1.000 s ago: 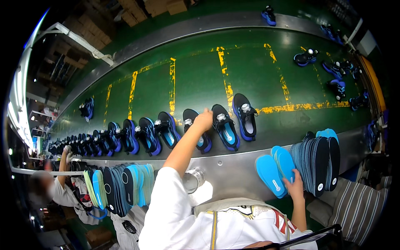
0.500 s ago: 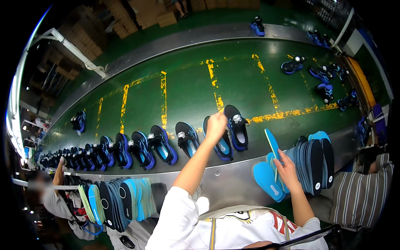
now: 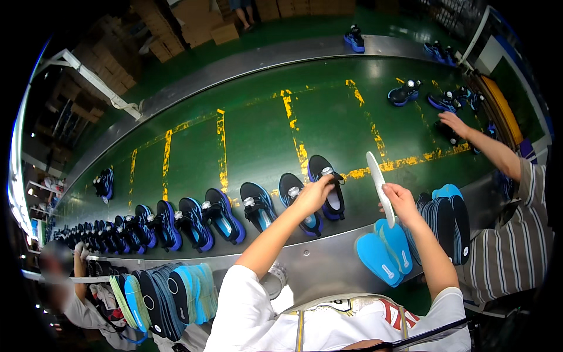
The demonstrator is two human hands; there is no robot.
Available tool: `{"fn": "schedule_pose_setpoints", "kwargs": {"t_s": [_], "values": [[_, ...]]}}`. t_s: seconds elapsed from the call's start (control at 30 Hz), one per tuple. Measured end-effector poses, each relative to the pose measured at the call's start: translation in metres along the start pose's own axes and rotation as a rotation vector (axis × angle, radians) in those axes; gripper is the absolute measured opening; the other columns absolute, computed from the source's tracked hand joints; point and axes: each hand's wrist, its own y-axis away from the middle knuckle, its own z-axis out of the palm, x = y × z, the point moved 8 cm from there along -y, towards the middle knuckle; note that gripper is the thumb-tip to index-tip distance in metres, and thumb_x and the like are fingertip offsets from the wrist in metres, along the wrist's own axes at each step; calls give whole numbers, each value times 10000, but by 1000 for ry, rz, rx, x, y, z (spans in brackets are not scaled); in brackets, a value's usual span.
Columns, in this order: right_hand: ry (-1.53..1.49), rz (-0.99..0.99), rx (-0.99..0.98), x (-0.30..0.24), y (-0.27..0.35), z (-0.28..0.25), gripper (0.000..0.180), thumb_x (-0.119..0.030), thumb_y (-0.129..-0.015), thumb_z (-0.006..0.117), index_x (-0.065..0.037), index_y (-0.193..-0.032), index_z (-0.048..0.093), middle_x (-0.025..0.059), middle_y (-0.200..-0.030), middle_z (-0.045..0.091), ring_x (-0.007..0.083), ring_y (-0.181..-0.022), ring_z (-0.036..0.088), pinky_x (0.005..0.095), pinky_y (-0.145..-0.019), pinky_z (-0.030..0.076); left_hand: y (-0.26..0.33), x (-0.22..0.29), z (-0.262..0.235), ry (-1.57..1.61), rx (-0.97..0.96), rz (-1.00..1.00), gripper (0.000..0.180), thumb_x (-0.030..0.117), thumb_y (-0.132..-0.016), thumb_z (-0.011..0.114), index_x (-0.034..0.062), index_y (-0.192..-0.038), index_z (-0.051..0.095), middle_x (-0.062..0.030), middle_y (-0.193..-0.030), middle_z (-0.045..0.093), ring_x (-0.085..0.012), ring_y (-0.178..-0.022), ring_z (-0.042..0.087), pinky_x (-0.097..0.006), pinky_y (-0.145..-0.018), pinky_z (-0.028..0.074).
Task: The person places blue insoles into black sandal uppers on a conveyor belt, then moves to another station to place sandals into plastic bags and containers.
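Note:
A black and blue sneaker [image 3: 335, 202] stands at the right end of the near row, toe pointing away from me. My left hand [image 3: 315, 195] is at its opening, fingers closed on the tongue area; the fingertips are partly hidden against the dark upper. Upright in my right hand [image 3: 400, 202] is a pale insole [image 3: 375, 173], pinched near its lower part, a little right of that sneaker. Just left stands another sneaker [image 3: 291, 189], partly behind my left forearm. Below my right hand, blue insoles [image 3: 375, 258] lie at the metal edge.
Stacked dark insoles [image 3: 451, 229] stand right of my right forearm. More insole stacks [image 3: 161, 293] sit at lower left. Sneakers [image 3: 167, 226] line the green belt [image 3: 258, 135] leftward. A co-worker's arm [image 3: 492, 146] reaches over sneakers at right; another person is at far left.
My left hand has moved from the neighbouring sneaker to the rightmost one. My right hand has raised the insole and turned its pale side into view. A co-worker's arm has come in at right.

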Motion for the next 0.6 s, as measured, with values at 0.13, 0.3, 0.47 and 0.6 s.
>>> {"fn": "schedule_pose_setpoints", "kwargs": {"t_s": [0.13,0.3,0.47,0.6], "values": [[-29,78,-35,4,0,3,288,-252,-839,491,7,-963,521,47,-717,544,113,-583,554,233,-498,481,-13,27,-2,-464,-108,-34,381,365,-789,495,64,-1022,490,-144,-622,587,-308,-601,583,-379,-530,456],[-36,85,-54,-9,-6,13,281,-255,-830,507,10,-916,549,50,-679,543,116,-544,543,240,-469,466,-22,11,22,-745,-10,172,548,340,-700,607,-27,-1032,371,-100,-662,567,-264,-576,568,-355,-522,436],[-72,251,-199,-20,-5,22,283,-232,-786,563,41,-858,549,86,-623,557,139,-460,545,233,-369,441,-46,-32,12,-195,35,-123,479,328,-768,542,-8,-1063,371,-218,-782,568,-382,-764,546,-432,-664,437],[72,348,-325,-14,-18,37,261,-203,-750,591,53,-779,555,112,-555,551,150,-421,540,237,-344,430,-56,-34,18,-148,-69,-191,410,370,-767,525,-32,-851,522,-234,-780,568,-366,-790,547,-404,-690,430]]}}
